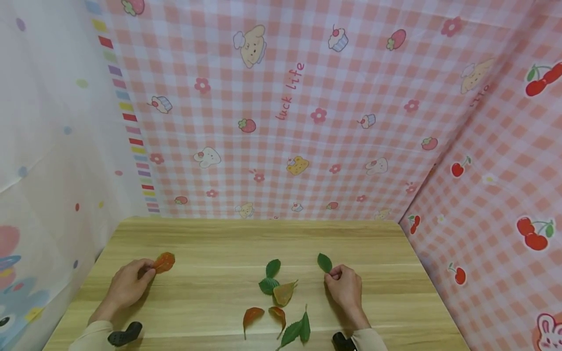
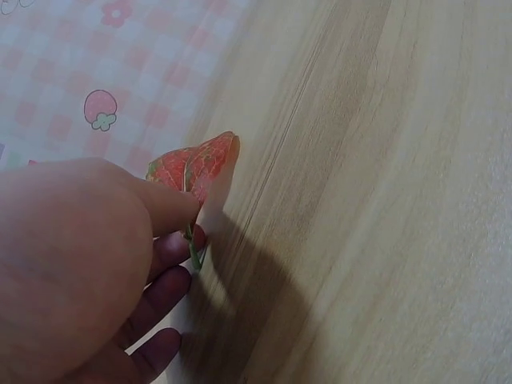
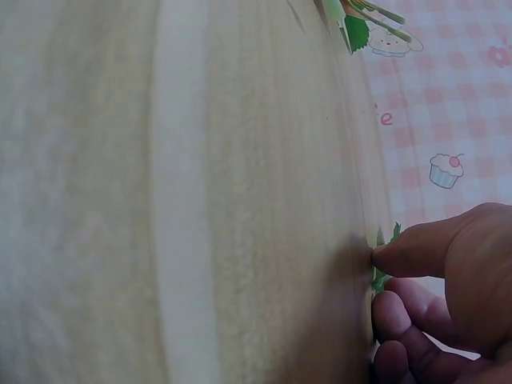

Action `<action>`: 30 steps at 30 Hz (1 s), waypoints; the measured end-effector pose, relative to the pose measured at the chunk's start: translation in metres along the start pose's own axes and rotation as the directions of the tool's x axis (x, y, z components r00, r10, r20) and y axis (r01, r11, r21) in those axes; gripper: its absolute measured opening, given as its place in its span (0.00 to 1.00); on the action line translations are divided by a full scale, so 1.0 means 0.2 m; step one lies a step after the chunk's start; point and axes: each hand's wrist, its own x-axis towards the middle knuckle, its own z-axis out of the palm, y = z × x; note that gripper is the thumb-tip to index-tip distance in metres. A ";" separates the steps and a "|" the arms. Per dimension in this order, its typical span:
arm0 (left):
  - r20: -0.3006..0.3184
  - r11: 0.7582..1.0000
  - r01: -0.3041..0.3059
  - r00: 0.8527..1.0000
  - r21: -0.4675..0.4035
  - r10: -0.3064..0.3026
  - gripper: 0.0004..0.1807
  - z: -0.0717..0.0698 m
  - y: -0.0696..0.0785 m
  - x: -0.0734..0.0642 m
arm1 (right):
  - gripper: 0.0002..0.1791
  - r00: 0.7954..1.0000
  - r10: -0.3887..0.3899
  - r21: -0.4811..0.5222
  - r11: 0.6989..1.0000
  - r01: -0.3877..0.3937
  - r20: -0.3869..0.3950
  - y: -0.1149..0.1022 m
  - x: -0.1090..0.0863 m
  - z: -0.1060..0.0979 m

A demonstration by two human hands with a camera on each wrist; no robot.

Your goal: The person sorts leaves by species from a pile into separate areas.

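Observation:
At the table's left side my left hand (image 1: pixel 130 282) pinches an orange-red leaf (image 1: pixel 165 262) by its stem end. In the left wrist view the same leaf (image 2: pixel 196 166) shows red with green patches, its green stem between thumb and fingers. Right of the middle, my right hand (image 1: pixel 347 288) pinches a green leaf (image 1: pixel 324 263) at its lower end, close to the tabletop. The right wrist view shows only slivers of this leaf (image 3: pixel 379 280) behind the thumb and fingertips.
Between the hands on the wooden table (image 1: pixel 197 287) lie loose leaves: green ones (image 1: pixel 273 268), a yellowish one (image 1: pixel 284 293), curled orange ones (image 1: pixel 252 316) and a green pair (image 1: pixel 305 327) near the front. A pink checkered cloth (image 1: pixel 272 97) hangs behind the table.

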 end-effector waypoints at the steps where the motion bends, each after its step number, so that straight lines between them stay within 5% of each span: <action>1: 0.007 1.000 0.003 1.000 -0.003 -0.003 0.12 0.00 0.00 0.00 | 0.06 1.000 -0.018 0.009 1.000 0.018 -0.011 0.01 0.00 0.00; 5: 0.032 1.000 0.016 0.999 -0.017 -0.015 0.15 -0.01 0.00 -0.01 | 0.06 0.998 -0.056 0.029 0.998 0.057 -0.035 0.03 0.00 0.02; 16: 0.011 1.000 0.007 1.000 -0.029 -0.007 0.24 0.00 -0.02 -0.02 | 0.08 0.994 0.079 -0.029 0.997 -0.077 0.073 -0.08 -0.04 -0.07; 27: 0.057 0.996 0.060 0.997 -0.059 -0.057 0.40 -0.03 0.02 -0.04 | 0.12 0.989 0.109 0.019 0.994 -0.111 0.100 -0.09 -0.06 -0.10; 30: 0.016 0.996 0.055 0.998 -0.065 -0.054 0.42 -0.03 0.04 -0.06 | 0.14 0.991 0.094 0.027 0.995 -0.097 0.096 -0.10 -0.08 -0.12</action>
